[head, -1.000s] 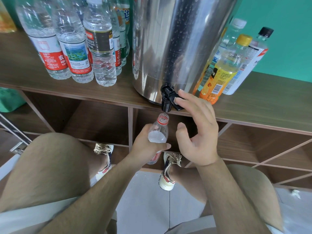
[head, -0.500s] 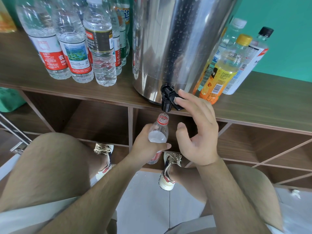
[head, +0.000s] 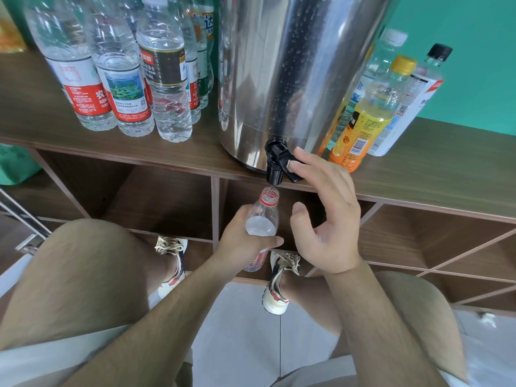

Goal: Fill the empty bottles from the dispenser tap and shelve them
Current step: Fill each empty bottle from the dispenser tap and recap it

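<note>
In the head view very little has moved over the last second. The left hand (head: 240,241) still grips the small bottle (head: 264,216) round its middle, fingers and thumb curled about it, holding it upright with its red-ringed mouth just under the black tap (head: 275,166) of the steel dispenser (head: 293,65). The right hand (head: 326,224) keeps its fingers straight and spread, a fingertip pressing down on the tap's lever, thumb free and touching nothing. A thin thread of water runs from spout to mouth. The water line sits high in the bottle, near the shoulder (whether it has risen since a second ago I cannot tell; any gain is slight).

My reading is that filling is under way and close to done for this bottle, so the lever should be let go soon, before it overflows onto the floor. Full bottles (head: 120,79) stand at the left of the surface (head: 432,169); others wait right of the dispenser.
</note>
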Available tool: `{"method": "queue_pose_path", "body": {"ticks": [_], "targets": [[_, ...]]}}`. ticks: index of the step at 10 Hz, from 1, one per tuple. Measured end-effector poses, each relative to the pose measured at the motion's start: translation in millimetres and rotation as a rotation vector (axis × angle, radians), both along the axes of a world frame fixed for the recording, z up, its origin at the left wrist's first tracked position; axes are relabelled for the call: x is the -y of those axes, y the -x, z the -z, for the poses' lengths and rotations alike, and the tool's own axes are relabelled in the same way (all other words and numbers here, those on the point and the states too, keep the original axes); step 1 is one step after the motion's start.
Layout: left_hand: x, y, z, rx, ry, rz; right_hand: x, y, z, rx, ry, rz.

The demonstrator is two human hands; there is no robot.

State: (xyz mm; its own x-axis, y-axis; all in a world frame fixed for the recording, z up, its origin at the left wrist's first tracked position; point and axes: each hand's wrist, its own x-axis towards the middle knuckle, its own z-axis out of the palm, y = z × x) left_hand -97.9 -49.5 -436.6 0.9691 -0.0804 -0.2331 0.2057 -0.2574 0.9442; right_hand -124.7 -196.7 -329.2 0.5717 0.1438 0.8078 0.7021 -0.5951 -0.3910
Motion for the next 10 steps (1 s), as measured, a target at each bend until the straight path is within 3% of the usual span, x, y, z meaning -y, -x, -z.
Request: {"method": "queue_pose_path", "body": {"ticks": [10], "targets": [[-1.4, -0.4, 3.0, 0.005, 0.039, -0.022, -0.4, 0.2, -0.1, -0.003, 0.001, 0.005]]}}
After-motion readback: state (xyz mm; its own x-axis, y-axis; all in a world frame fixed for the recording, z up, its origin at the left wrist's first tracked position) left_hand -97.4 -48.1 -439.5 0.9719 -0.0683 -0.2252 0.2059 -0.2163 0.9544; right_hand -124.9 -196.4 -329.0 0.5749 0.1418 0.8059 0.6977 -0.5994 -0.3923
